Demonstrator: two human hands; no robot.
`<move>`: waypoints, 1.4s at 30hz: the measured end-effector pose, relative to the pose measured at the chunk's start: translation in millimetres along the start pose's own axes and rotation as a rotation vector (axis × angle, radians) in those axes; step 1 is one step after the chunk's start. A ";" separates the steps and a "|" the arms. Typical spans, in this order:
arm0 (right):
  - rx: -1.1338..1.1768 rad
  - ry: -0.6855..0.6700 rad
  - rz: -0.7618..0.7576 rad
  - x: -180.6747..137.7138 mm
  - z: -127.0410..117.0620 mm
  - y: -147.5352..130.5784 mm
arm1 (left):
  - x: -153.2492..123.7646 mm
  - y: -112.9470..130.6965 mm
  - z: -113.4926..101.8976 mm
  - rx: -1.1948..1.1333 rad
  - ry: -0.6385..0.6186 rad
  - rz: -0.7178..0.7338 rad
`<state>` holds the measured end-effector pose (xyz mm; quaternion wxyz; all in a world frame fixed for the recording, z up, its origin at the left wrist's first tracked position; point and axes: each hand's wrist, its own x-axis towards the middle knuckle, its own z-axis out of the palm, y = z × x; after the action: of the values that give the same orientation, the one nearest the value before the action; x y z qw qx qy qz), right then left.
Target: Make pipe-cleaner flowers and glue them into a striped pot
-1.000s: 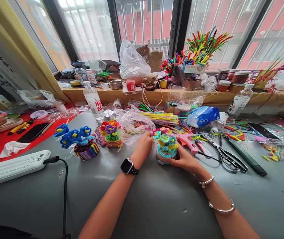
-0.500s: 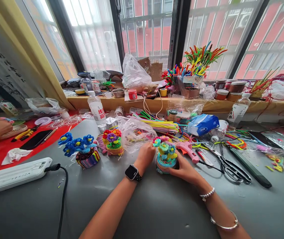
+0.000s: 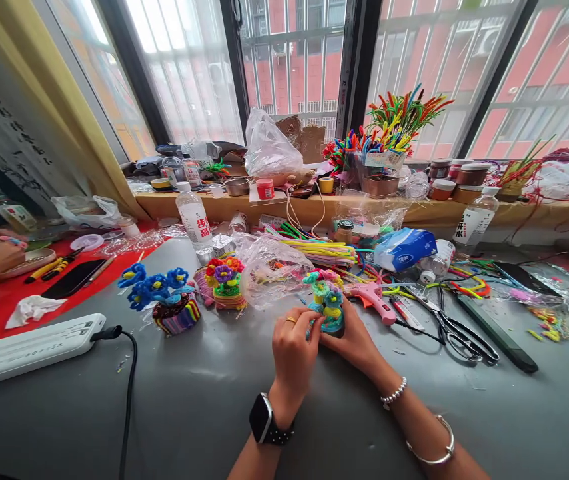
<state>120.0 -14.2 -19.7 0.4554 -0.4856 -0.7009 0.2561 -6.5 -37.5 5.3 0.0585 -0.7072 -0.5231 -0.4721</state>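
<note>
A small pot of pipe-cleaner flowers [image 3: 332,299] in turquoise, yellow and pink stands before me, leaning slightly. My right hand [image 3: 353,339], with a beaded bracelet on its wrist, is wrapped round the pot's right side and front. Against the pot's left rim my left hand [image 3: 295,343] is closed, thumb and fingers pinched together; whatever they pinch is hidden. Two similar pots stand to the left: one with red, orange and purple flowers [image 3: 223,273], one with blue flowers [image 3: 157,285] in a striped pot. A pink glue gun [image 3: 374,301] lies just right of my right hand.
Scissors [image 3: 457,330], a dark green bar-shaped tool [image 3: 497,333] and a blue tissue pack [image 3: 404,250] lie at right. Pipe cleaners [image 3: 322,252] and a plastic bag [image 3: 277,270] fill the back. A white power strip [image 3: 34,350] lies left, near another person's hand [image 3: 2,257].
My left hand has come from behind the pot's left side round to its front left and now pinches at the rim. My right hand has shifted left with the pot, now tilted.
</note>
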 end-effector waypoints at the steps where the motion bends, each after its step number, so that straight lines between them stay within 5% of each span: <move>1: 0.002 -0.003 -0.005 0.1 0.1 -0.1 | -1.1 1.7 1.4 0.028 -0.001 0.019; 5: -0.007 -0.021 -0.005 0.5 -1.7 1.5 | -3.5 3.1 2.8 -0.003 -0.008 0.000; 9: -0.077 0.039 -0.027 -1.3 -18.0 -2.8 | -3.2 2.6 -4.7 -0.317 -0.048 -0.203; 14: -0.167 0.513 -0.259 -11.4 -41.4 -25.9 | 3.8 7.2 -19.4 -0.786 -0.245 -0.568; 17: -0.195 0.442 -0.431 -16.9 -37.9 -37.8 | 6.9 11.1 -22.7 -0.963 -0.333 -0.749; 20: -0.155 0.341 -0.425 -18.9 -28.0 -42.6 | 6.3 12.3 -20.2 -1.093 -0.392 -0.843; 29: -0.104 0.262 -0.369 -15.6 -28.4 -41.4 | 10.7 9.9 -20.4 -1.092 -0.476 -0.787; 35: -0.195 0.240 -0.443 -8.5 -28.4 -41.4 | 21.6 -5.5 -24.6 -1.033 -0.665 -0.690; 42: -0.356 0.306 -0.534 -4.3 -32.7 -35.3 | 30.5 -21.9 -33.0 -0.949 -0.738 -0.607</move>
<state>133.6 -34.9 21.8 0.5142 -0.3898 -0.7604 -0.0740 -43.7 -25.9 36.6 -0.5766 -0.5927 -0.4203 -0.3737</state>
